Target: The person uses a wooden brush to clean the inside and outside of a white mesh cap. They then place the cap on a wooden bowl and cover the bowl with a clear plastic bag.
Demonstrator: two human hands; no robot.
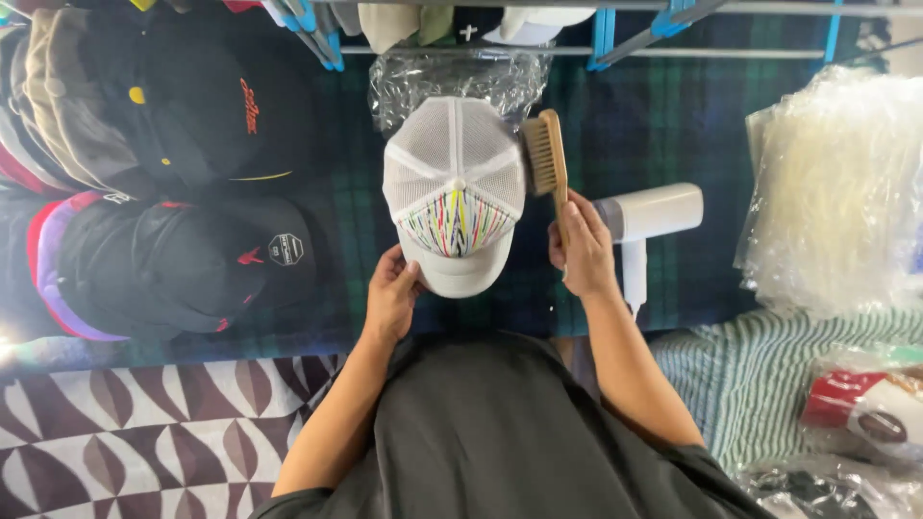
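Beside white cap [453,163], wooden brush [546,154] points away.

At your upper left sit stacked dark caps [192,125], with a black cap [192,269] just below them. To the right you have a white steamer [649,216], clear bags [841,187] at the far right, and a striped cloth [750,380] lower right.

The white cap [453,192] has open mesh cloth at the back and a smooth matt brim, and the brush [545,154] pressed to it is pale bare wood with tan bristles. The steamer [646,216] looks like smooth white plastic. Crinkled glossy clear plastic bags [841,183] lie on dark plaid cloth [654,125].
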